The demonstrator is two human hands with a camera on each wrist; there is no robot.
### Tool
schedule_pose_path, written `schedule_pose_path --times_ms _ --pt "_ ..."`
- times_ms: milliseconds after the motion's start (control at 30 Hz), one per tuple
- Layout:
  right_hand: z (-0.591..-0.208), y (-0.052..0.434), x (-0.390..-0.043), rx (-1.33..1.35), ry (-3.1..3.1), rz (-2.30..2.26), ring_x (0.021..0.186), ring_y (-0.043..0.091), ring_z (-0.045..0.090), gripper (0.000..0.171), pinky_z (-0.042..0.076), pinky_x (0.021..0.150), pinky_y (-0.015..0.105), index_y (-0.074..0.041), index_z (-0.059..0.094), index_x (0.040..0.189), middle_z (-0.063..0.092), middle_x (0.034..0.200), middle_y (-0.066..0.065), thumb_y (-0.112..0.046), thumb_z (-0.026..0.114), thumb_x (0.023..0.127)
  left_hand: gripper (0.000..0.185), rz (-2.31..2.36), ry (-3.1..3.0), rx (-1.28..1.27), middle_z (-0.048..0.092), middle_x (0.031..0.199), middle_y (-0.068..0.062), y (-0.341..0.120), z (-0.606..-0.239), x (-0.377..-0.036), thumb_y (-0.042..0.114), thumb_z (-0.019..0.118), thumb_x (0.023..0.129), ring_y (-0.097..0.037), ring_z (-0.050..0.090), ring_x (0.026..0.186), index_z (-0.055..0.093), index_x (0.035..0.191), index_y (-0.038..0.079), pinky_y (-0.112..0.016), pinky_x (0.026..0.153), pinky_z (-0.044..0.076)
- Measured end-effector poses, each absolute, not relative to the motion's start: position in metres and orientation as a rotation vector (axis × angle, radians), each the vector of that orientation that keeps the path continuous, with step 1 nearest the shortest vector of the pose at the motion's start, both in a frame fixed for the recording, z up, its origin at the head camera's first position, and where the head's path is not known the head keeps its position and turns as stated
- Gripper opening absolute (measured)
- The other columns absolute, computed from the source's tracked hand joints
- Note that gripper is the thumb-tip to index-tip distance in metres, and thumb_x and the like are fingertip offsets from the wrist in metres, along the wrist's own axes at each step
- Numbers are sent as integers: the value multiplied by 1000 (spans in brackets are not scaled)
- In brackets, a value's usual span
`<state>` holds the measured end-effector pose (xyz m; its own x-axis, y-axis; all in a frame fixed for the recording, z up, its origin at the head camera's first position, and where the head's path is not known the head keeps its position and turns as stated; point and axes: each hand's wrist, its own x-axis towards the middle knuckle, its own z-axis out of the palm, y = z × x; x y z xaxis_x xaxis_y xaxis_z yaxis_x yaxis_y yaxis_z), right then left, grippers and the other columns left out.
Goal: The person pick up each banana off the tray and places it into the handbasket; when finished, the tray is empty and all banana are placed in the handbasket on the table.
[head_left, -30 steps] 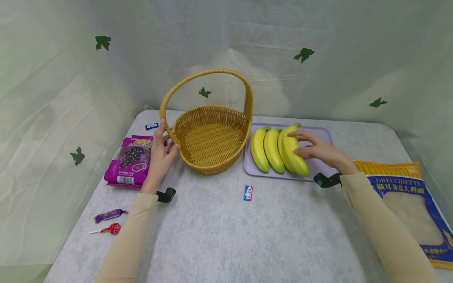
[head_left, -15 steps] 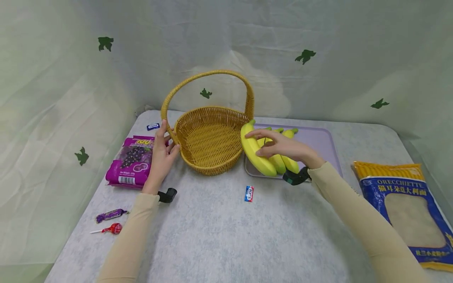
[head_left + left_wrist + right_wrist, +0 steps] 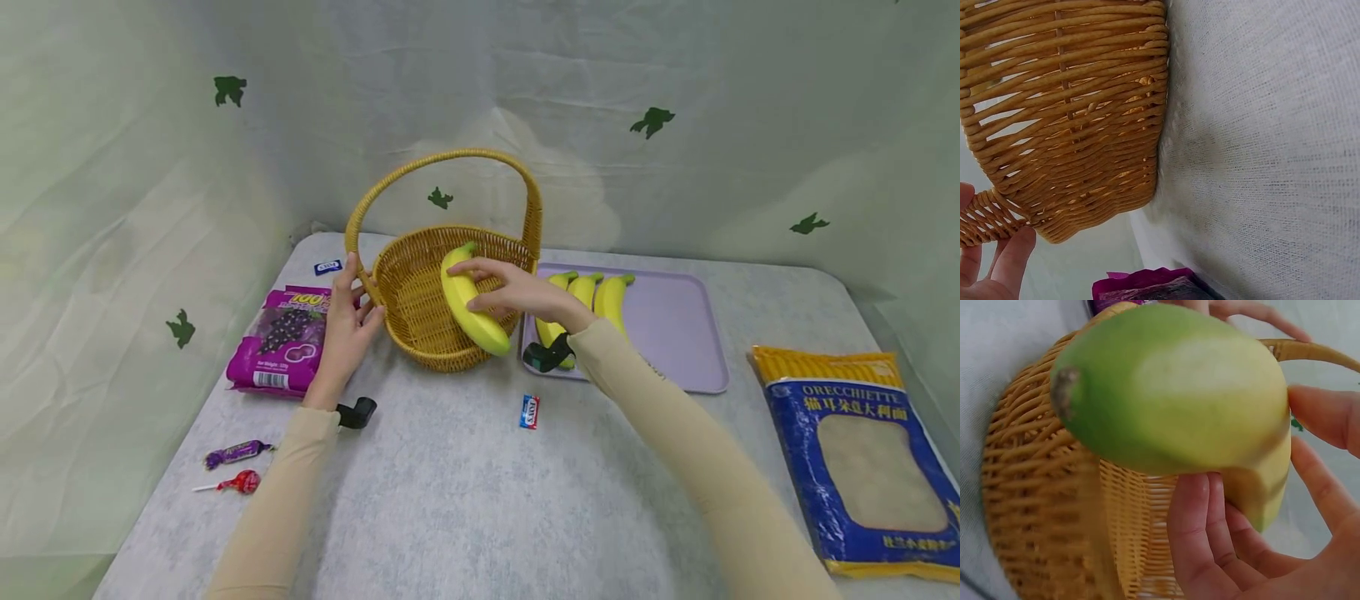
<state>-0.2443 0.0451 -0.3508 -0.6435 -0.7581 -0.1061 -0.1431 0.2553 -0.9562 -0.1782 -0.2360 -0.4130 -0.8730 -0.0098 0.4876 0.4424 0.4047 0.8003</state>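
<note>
In the head view, a yellow banana (image 3: 461, 296) with a green tip hangs over the wicker basket (image 3: 411, 312), tilted, its lower end crossing the front rim. My right hand (image 3: 521, 293) grips it between thumb and fingers; the right wrist view shows the fingers curled round the banana (image 3: 1191, 394). At the basket's left side, my left hand (image 3: 350, 329) holds the foot of the arched handle. Fingers on both sides of that handle foot (image 3: 988, 215) appear in the left wrist view. Right of the basket, several bananas (image 3: 611, 302) lie on a lilac tray (image 3: 678, 333), partly covered by the right wrist.
A purple candy bag (image 3: 281, 342) lies left of the basket. Small sweets are scattered about: a blue-wrapped one (image 3: 327, 267), a red-and-blue one (image 3: 529, 412), a purple one (image 3: 236, 453) and a red lollipop (image 3: 243, 482). A blue orecchiette bag (image 3: 862, 467) lies at the right.
My right hand has lifted a banana off the right of the row on the tray and carried it left over the basket. The left hand stays at the handle.
</note>
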Motion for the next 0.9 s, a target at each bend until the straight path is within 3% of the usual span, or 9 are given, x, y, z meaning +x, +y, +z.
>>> schedule_pose_path --times_ms 100,200,433,633,800,900 --pt "-354 30 -248 -798 1969 -1422 117 22 46 53 53 79 42 -22 46 142 38 139 8 -16 62 92 82 -1450 -2265 -355 24 148 -12 -236 -413 -178 -7 56 92 -40 41 127 17 152 34 -55 102 37" --pt "-356 17 -250 -767 1970 -1443 120 23 45 53 55 80 39 -20 46 142 39 139 10 -15 62 91 83 -1447 -2276 -340 24 149 -13 -236 -413 -178 -6 56 92 -40 40 128 17 152 36 -54 102 37" --pt "-364 -10 -253 -705 1996 -1476 108 22 53 53 55 79 40 -20 47 141 42 136 12 -13 61 91 89 -1465 -2255 -364 22 148 -18 -236 -415 -179 -8 56 91 -45 38 127 18 149 48 -59 102 35" --pt "-376 -33 -250 -650 2049 -1427 86 19 53 53 53 72 37 -19 46 142 43 128 15 -9 58 92 99 -1468 -2221 -422 21 144 -29 -231 -406 -173 -14 55 89 -53 37 123 19 141 63 -66 99 34" --pt "-386 -48 -247 -661 2125 -1325 77 17 48 54 48 68 33 -18 43 144 44 131 13 -8 56 93 94 -1484 -2213 -443 21 143 -30 -224 -390 -162 -12 55 90 -53 38 122 21 143 58 -66 98 34" --pt "-390 -54 -244 -682 2172 -1268 88 18 48 55 44 71 30 -16 43 144 44 139 12 -7 56 91 92 -1487 -2212 -445 21 143 -30 -222 -387 -160 -10 55 91 -53 38 122 22 144 56 -66 98 34"
